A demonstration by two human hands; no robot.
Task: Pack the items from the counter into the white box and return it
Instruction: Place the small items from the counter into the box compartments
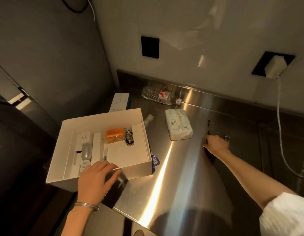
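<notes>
I am looking down at the white box [136, 171], which is sitting open at the left edge of the steel counter [182, 181]. It is already holding an orange packet [113, 135], a beaded piece [129, 137] just beside the packet, and several pale items in its left compartments. My left hand [96, 181], with a bracelet [87, 206] on the wrist, is resting on the box's near rim, fingers spread and loosely straight, gripping nothing. My right hand [216, 144] is reaching far out over the counter with its fingers curling down onto the metal; I cannot tell whether it is pinching anything. A tissue pack [178, 127] is lying between the box and that hand. A water bottle [160, 95] is lying on its side by the back wall, and a small blue sachet [155, 161] is touching the box's right corner.
</notes>
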